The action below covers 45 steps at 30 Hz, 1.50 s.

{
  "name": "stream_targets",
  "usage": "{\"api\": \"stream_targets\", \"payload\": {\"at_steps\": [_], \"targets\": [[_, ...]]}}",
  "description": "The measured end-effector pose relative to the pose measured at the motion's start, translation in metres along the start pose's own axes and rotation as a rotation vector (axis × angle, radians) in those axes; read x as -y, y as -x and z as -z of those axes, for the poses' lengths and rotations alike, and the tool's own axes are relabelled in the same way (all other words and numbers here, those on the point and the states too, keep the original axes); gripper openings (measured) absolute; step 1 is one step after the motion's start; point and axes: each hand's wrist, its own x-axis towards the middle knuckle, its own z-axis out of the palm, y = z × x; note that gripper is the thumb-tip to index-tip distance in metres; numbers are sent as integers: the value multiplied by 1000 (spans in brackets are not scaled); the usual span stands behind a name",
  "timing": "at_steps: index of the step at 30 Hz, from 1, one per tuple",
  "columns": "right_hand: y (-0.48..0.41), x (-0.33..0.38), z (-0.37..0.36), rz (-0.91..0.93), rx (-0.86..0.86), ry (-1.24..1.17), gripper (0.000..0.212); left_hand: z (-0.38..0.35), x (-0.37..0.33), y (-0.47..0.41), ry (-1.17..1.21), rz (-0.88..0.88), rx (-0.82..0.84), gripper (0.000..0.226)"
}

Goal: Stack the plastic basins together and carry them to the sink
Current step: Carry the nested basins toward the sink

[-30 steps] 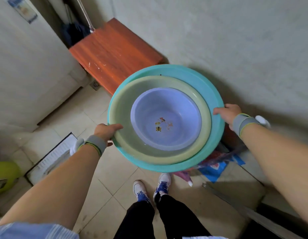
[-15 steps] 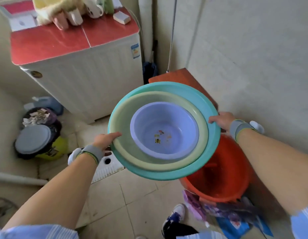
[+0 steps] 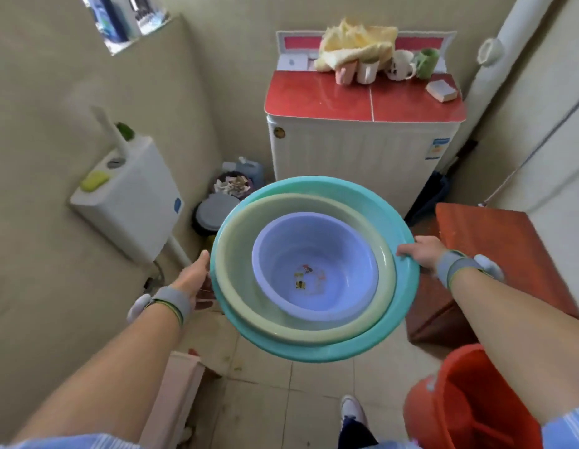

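Observation:
Three plastic basins are nested and held up in front of me. The teal basin (image 3: 406, 306) is outermost, the pale green basin (image 3: 236, 254) lies inside it, and the small purple basin (image 3: 314, 254) with a printed picture on its bottom sits in the middle. My left hand (image 3: 192, 280) grips the stack's left rim. My right hand (image 3: 419, 254) grips the teal rim on the right. The stack tilts slightly toward me. No sink is in view.
A washing machine (image 3: 362, 150) with a red lid, cups and a cloth stands ahead. A toilet cistern (image 3: 129, 196) hangs on the left wall, bins (image 3: 213, 212) beside it. A wooden stool (image 3: 495, 254) and an orange bucket (image 3: 469, 403) are on the right.
My view has swung left: the washing machine moved from the upper left to the centre, and the cistern has come into sight. Both hands keep the same hold on the stacked basins.

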Motion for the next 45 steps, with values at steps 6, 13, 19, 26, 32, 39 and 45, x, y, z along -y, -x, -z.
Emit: {"api": "stream_targets", "payload": {"at_steps": [6, 13, 19, 26, 32, 39, 45], "targets": [[-60, 61, -107, 44, 262, 148, 16, 62, 47, -29, 149, 133, -204, 62], [-97, 120, -226, 117, 556, 390, 16, 82, 104, -24, 394, 301, -377, 42], [-83, 140, -321, 225, 704, 632, 27, 95, 177, -11, 627, 452, -516, 38], [-32, 135, -427, 320, 784, 797, 27, 114, 262, -1, 823, 594, -546, 33], [8, 108, -514, 297, 820, 861, 40, 152, 330, -16, 894, 662, -545, 32], [28, 88, -601, 370, 824, 930, 38, 174, 383, -54, 1002, 674, -646, 32], [20, 72, -678, 381, 880, 930, 39, 191, 408, -89, 1081, 635, -743, 66]]}}
